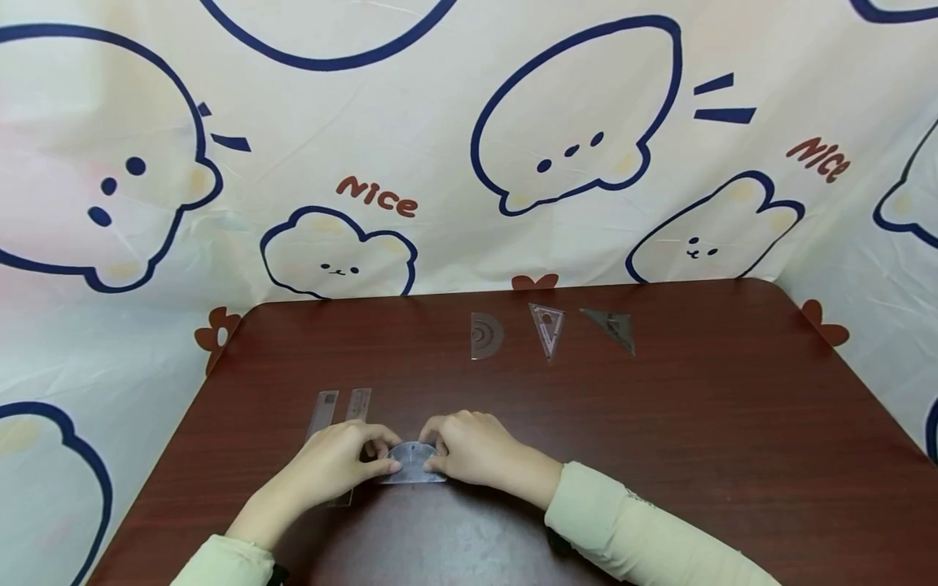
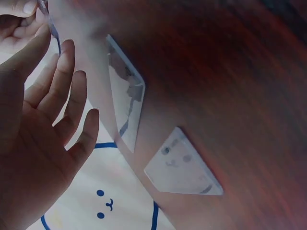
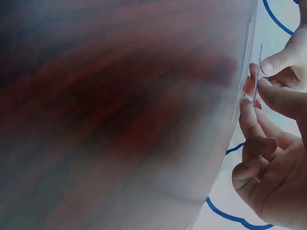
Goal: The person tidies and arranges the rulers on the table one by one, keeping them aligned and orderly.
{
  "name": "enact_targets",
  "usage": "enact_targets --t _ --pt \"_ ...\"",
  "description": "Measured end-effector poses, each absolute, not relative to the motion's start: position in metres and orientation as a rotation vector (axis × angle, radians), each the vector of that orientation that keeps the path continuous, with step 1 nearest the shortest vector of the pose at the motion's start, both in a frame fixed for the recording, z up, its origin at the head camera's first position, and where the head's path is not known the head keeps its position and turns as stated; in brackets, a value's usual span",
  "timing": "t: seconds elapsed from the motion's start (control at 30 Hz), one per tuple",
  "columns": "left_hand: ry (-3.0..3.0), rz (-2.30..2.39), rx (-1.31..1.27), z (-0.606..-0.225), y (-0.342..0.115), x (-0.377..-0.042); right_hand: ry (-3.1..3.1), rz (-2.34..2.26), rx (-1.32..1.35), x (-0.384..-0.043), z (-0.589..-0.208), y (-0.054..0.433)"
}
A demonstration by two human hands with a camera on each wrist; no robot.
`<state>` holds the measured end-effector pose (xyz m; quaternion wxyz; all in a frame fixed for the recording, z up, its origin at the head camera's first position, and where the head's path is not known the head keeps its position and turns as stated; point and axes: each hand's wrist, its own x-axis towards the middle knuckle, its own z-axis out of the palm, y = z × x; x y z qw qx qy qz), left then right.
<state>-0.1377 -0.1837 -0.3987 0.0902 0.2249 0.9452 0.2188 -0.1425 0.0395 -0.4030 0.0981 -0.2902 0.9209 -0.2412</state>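
Both hands hold a clear semicircular protractor (image 1: 412, 464) over the front-middle of the table, flat edge toward the person. My left hand (image 1: 340, 457) pinches its left end between thumb and fingers. The right hand (image 1: 472, 448) pinches the other end the same way. Both wrist views show the protractor (image 3: 256, 81) nearly edge-on, raised off the tabletop. Under and beyond the left hand lie two clear straight rulers, a left ruler (image 1: 323, 409) and a right ruler (image 1: 359, 404), side by side; the hand covers part of them.
Toward the table's back edge lie another clear protractor (image 1: 487, 336), a narrow clear set square (image 1: 550, 347) and a dark-looking set square (image 1: 620, 329), in a row. Dark reddish wood forms the tabletop (image 1: 703, 423). A printed cloth (image 1: 454, 244) hangs behind and beside it.
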Motion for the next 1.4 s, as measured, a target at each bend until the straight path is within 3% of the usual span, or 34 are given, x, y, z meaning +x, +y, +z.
enact_targets --t 1.4 --pt "2.859 0.619 0.754 -0.413 -0.194 -0.137 2.717 -0.56 -0.859 -0.143 -0.411 0.024"
